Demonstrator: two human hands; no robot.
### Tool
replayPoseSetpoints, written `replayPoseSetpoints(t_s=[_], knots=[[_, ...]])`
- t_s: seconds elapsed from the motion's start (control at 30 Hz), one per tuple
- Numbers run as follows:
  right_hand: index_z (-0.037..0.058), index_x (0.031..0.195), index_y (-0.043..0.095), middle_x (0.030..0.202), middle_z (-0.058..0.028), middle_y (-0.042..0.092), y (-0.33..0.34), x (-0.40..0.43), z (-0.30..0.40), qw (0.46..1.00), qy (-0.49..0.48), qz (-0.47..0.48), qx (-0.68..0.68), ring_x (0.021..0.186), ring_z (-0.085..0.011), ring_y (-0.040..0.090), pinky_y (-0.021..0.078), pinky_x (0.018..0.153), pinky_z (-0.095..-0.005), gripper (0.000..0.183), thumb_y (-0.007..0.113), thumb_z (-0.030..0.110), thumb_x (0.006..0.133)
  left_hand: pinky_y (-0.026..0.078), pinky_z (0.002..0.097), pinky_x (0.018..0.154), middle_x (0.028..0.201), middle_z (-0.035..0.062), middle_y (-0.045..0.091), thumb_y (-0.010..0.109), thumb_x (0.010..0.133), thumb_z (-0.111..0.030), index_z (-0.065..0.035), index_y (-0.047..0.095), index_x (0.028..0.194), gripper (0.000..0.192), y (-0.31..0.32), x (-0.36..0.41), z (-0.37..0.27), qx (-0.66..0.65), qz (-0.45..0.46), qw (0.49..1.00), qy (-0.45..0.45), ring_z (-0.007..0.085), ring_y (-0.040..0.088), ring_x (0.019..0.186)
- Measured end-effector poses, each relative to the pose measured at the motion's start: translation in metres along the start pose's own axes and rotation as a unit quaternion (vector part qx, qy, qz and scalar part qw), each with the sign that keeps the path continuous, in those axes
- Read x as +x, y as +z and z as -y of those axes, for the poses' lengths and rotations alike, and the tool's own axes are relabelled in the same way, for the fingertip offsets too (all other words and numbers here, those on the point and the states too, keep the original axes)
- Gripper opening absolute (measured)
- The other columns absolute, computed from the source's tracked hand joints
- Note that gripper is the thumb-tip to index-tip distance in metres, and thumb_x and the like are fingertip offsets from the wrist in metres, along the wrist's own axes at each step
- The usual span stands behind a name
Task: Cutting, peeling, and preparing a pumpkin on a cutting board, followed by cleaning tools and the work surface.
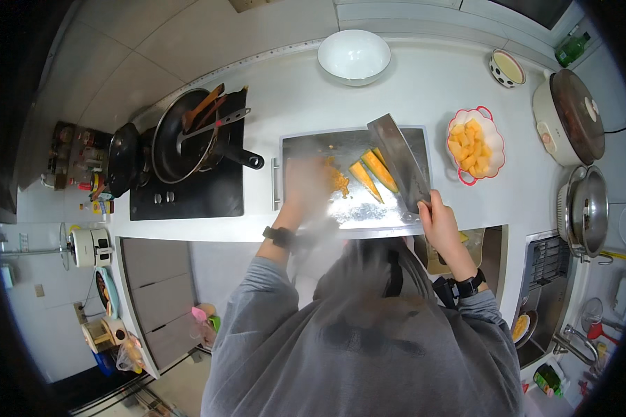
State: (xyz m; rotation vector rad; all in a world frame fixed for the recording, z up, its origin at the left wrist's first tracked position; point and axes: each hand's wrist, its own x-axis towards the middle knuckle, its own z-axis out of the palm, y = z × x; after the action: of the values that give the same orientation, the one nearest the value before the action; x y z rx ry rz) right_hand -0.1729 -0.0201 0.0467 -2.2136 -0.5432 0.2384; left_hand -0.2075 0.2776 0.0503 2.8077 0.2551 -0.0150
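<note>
My right hand [439, 221] grips the handle of a cleaver [398, 156], its broad blade slanting over the right part of a metal cutting board [302, 142]. Left of the blade lie a few wedges of orange-fleshed, green-skinned melon or squash [365, 181]. A heap of orange seeds and pulp [338, 180] rests on the board beside my left hand [308, 182]. A smudge in the picture blurs that hand, so its fingers and anything in them cannot be made out. Right of the board stands a scalloped, red-rimmed dish [496, 151] of peeled orange chunks [469, 147].
A white bowl [353, 56] stands behind the board. On the left, a black cooktop [188, 203] bears a wok [180, 140] with utensils. An electric pot [568, 120], steel basins [589, 208] and a sink [548, 307] are at the right. Below the counter's edge is an open drawer [493, 250].
</note>
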Motion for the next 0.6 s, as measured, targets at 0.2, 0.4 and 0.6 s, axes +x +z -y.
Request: replayPoseSetpoints(t_s=[0.2, 0.4, 0.6], knots=[[0.0002, 0.105, 0.041, 0.070, -0.0246, 0.059, -0.008, -0.023, 0.000, 0.999, 0.029, -0.016, 0.020, 0.067, -0.0447, 0.057, 0.0424, 0.054, -0.0485, 0.023, 0.052, 0.013, 0.088, 0.033, 0.0422, 0.095, 0.105, 0.0048, 0.060, 0.067, 0.071, -0.018, -0.0092, 0.066, 0.081, 0.014, 0.029, 0.012, -0.014, 0.051, -0.026, 0.997, 0.061, 0.0253, 0.053, 0.100], [0.0010, 0.104, 0.041, 0.072, -0.0251, 0.059, -0.018, -0.040, -0.003, 0.997, 0.062, -0.039, 0.020, 0.069, -0.0447, 0.057, 0.0435, 0.055, -0.0477, 0.023, 0.052, 0.012, 0.088, 0.042, 0.0413, 0.086, 0.109, 0.0116, 0.055, 0.065, 0.068, -0.004, -0.0067, 0.054, 0.102, 0.036, 0.076, 0.028, 0.000, -0.122, -0.087, 0.974, 0.167, 0.0323, 0.052, 0.101], [0.0013, 0.105, 0.042, 0.074, -0.0254, 0.060, -0.021, -0.050, -0.013, 0.994, 0.082, -0.058, 0.034, 0.071, -0.0441, 0.058, 0.0452, 0.057, -0.0463, 0.023, 0.052, 0.012, 0.087, 0.044, 0.0411, 0.081, 0.101, 0.0140, 0.054, 0.063, 0.068, -0.003, -0.0065, 0.050, 0.099, 0.034, 0.082, 0.028, 0.002, -0.126, 0.009, 0.984, 0.129, 0.0347, 0.052, 0.097]])
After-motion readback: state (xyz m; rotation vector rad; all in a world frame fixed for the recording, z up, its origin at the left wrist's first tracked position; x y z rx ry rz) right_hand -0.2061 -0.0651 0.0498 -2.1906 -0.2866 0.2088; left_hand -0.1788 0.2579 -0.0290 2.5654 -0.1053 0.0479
